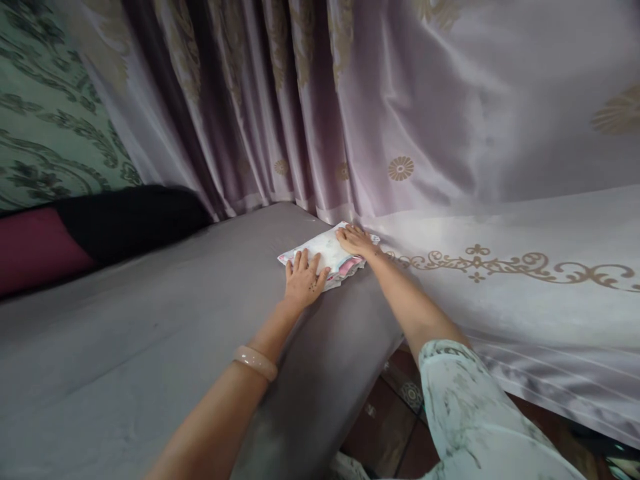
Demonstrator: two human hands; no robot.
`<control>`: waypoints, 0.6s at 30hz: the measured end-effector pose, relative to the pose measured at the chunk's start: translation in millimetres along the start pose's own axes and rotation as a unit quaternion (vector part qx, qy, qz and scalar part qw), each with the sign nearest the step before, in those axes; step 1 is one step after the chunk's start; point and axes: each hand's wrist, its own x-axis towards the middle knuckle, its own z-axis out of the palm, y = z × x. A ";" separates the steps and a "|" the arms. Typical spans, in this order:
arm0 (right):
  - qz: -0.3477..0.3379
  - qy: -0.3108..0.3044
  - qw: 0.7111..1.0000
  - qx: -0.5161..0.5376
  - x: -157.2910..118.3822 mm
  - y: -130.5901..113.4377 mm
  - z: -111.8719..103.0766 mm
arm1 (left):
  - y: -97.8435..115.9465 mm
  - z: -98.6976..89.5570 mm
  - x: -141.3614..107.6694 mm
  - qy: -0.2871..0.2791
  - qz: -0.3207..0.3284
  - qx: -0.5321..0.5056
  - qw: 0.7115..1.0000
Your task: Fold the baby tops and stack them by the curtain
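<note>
A folded white cloth [324, 249] with pink and pale blue patches lies at the corner of a grey-covered bed [210, 320]. Its ruffled, layered edge faces me. My left hand [304, 279] rests flat on the near left part of it, with the fingers spread. Across its far right part lies my right hand [356, 241], palm down with the fingers stretched out. Neither hand grips the cloth. A pale bangle [255, 362] circles my left wrist.
Mauve curtains [430, 113] with gold motifs hang behind and to the right of the bed. A black and maroon cushion-like item [135, 220] lies along the left wall [45, 113]. Dark patterned floor tiles [387, 407] show below the bed's right edge.
</note>
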 end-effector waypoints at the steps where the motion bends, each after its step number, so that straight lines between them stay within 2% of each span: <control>1: 0.001 0.002 1.000 -0.003 -0.4 -0.1 1.8 | -1.0 1.2 -0.6 0.002 0.002 0.002 1.000; 6: 0.001 0.005 1.000 -0.011 0.0 0.3 3.3 | -4.2 2.7 -0.1 -0.013 0.004 -0.004 1.000; 9: 0.000 -0.001 1.000 -0.001 0.8 1.8 1.5 | -8.7 -1.3 -3.4 -0.036 0.006 -0.017 0.999; 12: -0.008 0.024 1.000 0.009 -1.6 -2.2 0.3 | -19.7 -8.2 -13.1 -0.041 0.004 -0.020 0.999; 18: -0.088 0.080 0.993 -0.006 -26.0 -42.2 3.8 | -61.1 -18.5 -39.8 -0.064 -0.041 0.022 0.997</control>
